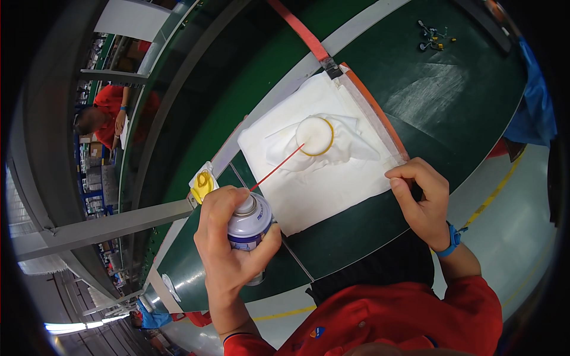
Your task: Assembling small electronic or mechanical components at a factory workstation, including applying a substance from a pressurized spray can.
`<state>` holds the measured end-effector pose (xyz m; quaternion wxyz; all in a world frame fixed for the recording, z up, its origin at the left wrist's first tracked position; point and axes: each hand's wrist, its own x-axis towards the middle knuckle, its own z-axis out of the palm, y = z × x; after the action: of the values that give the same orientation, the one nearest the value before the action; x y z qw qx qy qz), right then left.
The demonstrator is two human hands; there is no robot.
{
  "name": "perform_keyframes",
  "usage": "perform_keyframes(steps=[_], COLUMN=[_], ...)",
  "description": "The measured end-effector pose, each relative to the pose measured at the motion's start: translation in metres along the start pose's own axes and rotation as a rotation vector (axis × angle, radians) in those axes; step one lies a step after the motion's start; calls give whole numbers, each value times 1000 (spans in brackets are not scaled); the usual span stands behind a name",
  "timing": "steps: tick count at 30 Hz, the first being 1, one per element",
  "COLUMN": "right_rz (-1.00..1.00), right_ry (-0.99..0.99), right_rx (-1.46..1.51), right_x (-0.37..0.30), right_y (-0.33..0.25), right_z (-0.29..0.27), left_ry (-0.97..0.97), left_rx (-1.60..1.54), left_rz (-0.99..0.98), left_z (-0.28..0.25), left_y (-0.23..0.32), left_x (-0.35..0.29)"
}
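My left hand [231,237] is wrapped round a white-and-blue spray can [249,222], with a finger on its top. From the nozzle a thin red straw [276,169] reaches to a round white cloth-covered pad [313,133] edged by a yellow band. White cloth [350,142] lies bunched about this pad. Beneath it a larger white cloth sheet [309,204] is spread on the green table. At the sheet's near right corner, my right hand [421,199] has thumb and forefinger brought together, seemingly on the edge.
A red strap [300,29] with a black clip [331,67] meets the sheet's far corner. Yellow bands [203,185] lie on a white packet at the left. Small metal parts [433,37] sit far right. A metal bar [113,228] crosses the left; a person in red [110,113] is beyond.
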<state>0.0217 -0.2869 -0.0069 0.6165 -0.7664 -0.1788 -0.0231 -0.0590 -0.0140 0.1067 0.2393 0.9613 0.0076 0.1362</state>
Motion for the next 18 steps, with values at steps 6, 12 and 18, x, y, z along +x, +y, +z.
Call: perform_keyframes(steps=[6,12,18], right_rz=[2,3,6], right_ry=[8,3,9], right_rx=[9,8,19], right_x=[0,0,0], right_y=[-1,0,0], right_z=[0,0,1], left_ry=[9,2,8], left_rx=[2,-3,6], left_rz=[14,25,27], left_z=[1,3,3], left_y=[0,3,5], left_x=[0,4,6])
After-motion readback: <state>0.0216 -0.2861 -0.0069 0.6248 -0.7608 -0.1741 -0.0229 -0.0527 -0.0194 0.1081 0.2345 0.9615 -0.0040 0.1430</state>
